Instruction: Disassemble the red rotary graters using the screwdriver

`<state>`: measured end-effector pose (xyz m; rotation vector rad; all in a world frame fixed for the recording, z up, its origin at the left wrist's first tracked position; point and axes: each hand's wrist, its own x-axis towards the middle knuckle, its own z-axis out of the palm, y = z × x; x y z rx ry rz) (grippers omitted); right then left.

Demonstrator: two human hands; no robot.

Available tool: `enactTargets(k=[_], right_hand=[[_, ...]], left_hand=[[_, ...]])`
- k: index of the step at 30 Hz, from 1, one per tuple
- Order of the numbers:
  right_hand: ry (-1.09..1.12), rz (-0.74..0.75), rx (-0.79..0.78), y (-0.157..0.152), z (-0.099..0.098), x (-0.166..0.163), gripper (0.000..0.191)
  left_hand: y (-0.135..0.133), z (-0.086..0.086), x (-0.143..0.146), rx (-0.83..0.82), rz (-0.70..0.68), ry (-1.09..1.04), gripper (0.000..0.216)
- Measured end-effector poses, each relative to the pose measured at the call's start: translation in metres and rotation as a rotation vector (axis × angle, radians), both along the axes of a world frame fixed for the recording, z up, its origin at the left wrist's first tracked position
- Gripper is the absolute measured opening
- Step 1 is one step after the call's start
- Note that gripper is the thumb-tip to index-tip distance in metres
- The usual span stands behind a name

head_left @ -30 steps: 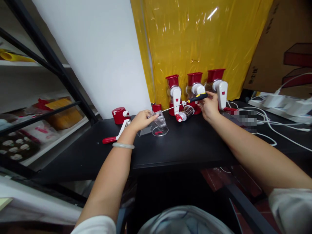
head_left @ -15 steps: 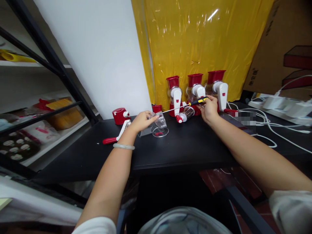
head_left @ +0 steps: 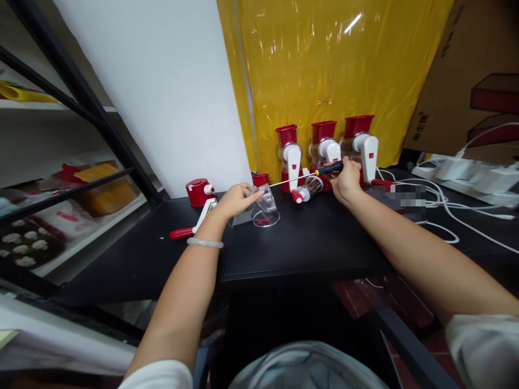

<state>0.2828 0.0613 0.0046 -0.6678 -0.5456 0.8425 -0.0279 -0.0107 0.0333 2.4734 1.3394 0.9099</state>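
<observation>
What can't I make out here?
All in the head view:
Tip of the screwdriver: lost at the left hand and clear plastic part, too small to tell.
Lower part of the middle grater: partly hidden by the right hand.
Dark flat object: partly covered by a pixelated patch.
Cardboard box: cut off by the top and right edges.

White glare streaks the yellow plastic curtain (head_left: pixel 292 70); left of it, the shelves (head_left: pixel 40 106) are dim; below right, the sleeve (head_left: pixel 482 340) looks soft and stretched.
</observation>
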Motion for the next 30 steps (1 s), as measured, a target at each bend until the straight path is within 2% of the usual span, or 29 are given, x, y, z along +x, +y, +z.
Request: enactTargets(k=[12, 19, 25, 30], right_hand=[[-0.039, -0.031, 0.063, 0.009, -0.009, 0.010, 0.050], [-0.079, -0.030, 0.016, 0.002, -0.004, 0.007, 0.043], [0.022, -0.011, -0.012, -0.009, 0.005, 0.002, 0.024], [0.031, 0.014, 0.050, -0.006, 0.003, 0.006, 0.029]], left_hand=[[-0.001, 0.001, 0.001, -0.010, -0.013, -0.010, 0.059], [0.000, 0.000, 0.000, -0.008, 0.011, -0.003, 0.060], [-0.001, 0.001, 0.000, -0.012, 0.004, -0.002, 0.059], [-0.001, 0.001, 0.000, -0.010, -0.002, -0.010, 0.059]])
